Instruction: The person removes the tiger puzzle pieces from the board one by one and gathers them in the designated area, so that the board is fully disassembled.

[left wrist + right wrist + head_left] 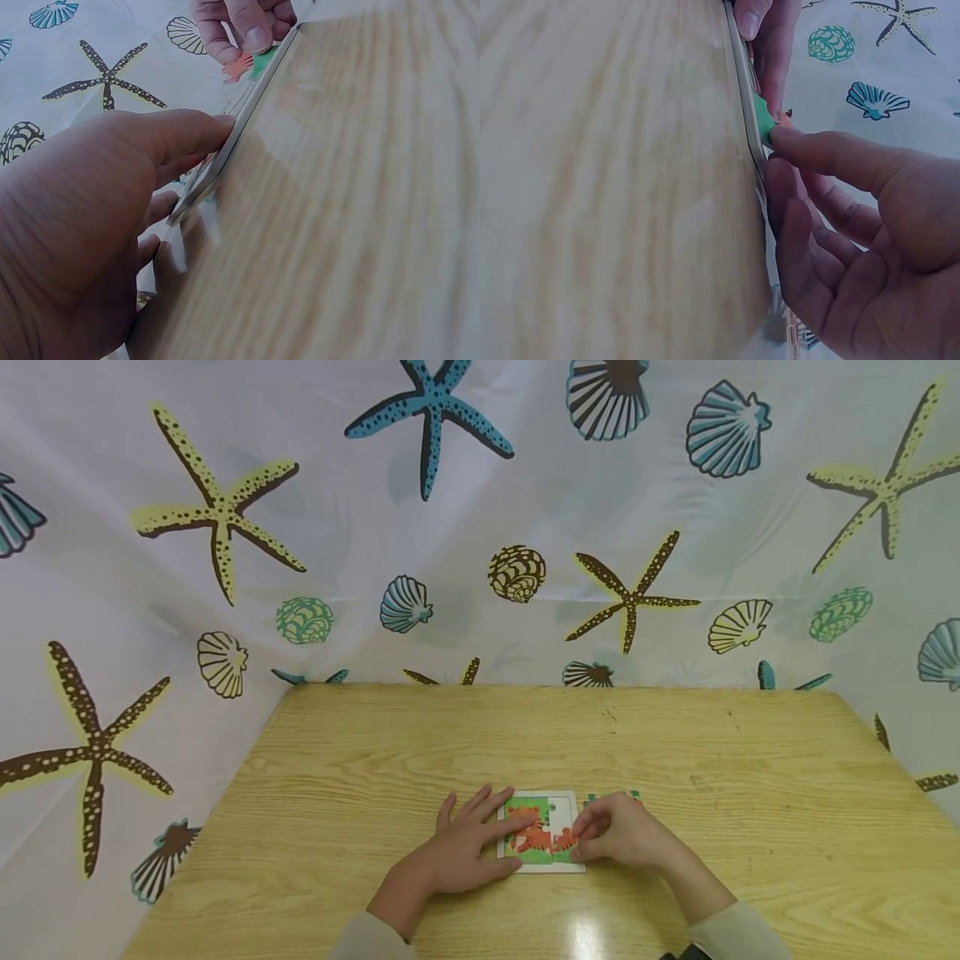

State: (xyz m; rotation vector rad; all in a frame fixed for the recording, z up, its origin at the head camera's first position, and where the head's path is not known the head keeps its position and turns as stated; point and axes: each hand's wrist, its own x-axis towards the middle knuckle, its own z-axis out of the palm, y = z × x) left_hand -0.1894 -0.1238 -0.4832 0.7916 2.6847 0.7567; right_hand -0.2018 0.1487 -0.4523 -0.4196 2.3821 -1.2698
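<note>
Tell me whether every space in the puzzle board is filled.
No, the upper-right part of the puzzle board shows bare white in the head view.

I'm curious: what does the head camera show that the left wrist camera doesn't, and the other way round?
Only the head view shows the orange animal picture from above, the white gap in it, colourful bits partly behind the right hand, and both sleeves.

Only the left wrist view shows the side edge of the puzzle board up close, from a low angle.

Both show the two hands, the board, the piece the right hand pinches, the wooden table and the sea-patterned sheet.
</note>
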